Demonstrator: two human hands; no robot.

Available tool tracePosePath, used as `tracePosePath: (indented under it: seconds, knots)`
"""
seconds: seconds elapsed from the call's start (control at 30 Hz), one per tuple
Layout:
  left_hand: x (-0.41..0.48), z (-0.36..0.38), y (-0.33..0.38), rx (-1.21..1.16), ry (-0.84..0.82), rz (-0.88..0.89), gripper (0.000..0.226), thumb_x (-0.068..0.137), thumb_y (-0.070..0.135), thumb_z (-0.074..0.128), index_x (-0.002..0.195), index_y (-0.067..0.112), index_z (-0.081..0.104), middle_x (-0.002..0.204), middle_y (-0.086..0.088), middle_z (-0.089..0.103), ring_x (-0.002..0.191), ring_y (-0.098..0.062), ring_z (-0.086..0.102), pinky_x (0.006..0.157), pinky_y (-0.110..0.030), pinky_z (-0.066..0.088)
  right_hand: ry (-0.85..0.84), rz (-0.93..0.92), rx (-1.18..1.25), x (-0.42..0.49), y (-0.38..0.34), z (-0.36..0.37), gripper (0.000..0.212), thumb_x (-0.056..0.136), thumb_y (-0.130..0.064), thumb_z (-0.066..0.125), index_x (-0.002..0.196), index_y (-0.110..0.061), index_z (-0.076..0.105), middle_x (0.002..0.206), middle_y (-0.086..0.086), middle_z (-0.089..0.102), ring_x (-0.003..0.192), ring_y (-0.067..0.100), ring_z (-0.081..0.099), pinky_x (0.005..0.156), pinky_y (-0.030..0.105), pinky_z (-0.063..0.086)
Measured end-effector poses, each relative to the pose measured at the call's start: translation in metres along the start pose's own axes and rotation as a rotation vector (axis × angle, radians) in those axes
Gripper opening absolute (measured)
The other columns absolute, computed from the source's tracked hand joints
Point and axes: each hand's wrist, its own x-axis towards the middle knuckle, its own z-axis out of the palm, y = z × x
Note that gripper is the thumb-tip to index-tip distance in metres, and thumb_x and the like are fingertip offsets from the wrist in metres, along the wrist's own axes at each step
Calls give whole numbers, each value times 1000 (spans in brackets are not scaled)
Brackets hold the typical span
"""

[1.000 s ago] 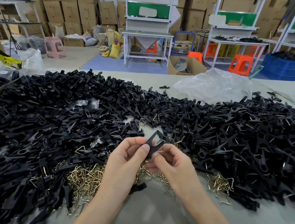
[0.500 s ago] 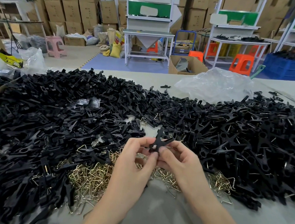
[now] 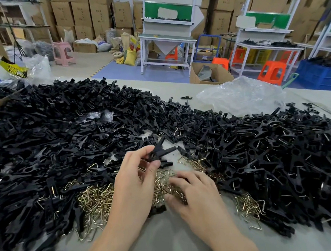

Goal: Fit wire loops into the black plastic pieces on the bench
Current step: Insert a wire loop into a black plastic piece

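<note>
At the near bench [image 3: 167, 247] edge, both forearms come in. Right hand [image 3: 196, 195] is palm-down on the wire loops [image 3: 98, 198], fingers curled into the tangle. Can't tell if it has one pinched. Left hand [image 3: 135, 183] is just beside it, thumb and fingertips pinching the held black pieces [image 3: 160, 152], two crossed, raised above the loops. Behind: heap of black pieces [image 3: 56, 133] right across the bench, many at right showing wire. Clear plastic bag [image 3: 242, 97] at the far edge. Risks, as I read it: loops look interlocked, so one pull likely drags several. A fingertip-only pinch could let the crossed pair slip out of line before a loop goes in.
</note>
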Motion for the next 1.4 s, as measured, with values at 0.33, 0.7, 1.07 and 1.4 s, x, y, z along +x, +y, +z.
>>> tracePosePath:
  seconds: [0.33,0.7,1.07,1.4]
  knots:
    - [0,1,2,-5,8,4,26,97,26,62,118,41,58,106,26,56,97,1,59,79,-6,42,134,-46,131,2,0,-11,27,96,-53,54,104,-36,73,101,-20,68,103,6,53,102,30,38]
    - [0,-1,1,-35,4,-27,27,96,28,62,118,43,58,107,26,57,98,1,59,78,-8,43,212,183,973,1,-6,-26,25,87,-54,64,93,-35,80,88,-13,78,86,0,72,75,7,47]
    - [-3,1,6,22,-60,36,36,97,27,62,110,58,50,101,23,57,95,-2,59,77,-7,42,309,296,1345,7,-7,-31,27,96,-9,65,120,-21,61,86,4,77,75,10,70,68,18,55]
    - [-4,2,8,35,-113,104,35,98,21,61,116,50,52,108,24,57,100,-3,59,80,-8,42,298,320,1395,8,-4,-31,24,102,-15,56,97,-17,80,71,-6,64,71,7,64,70,21,56]
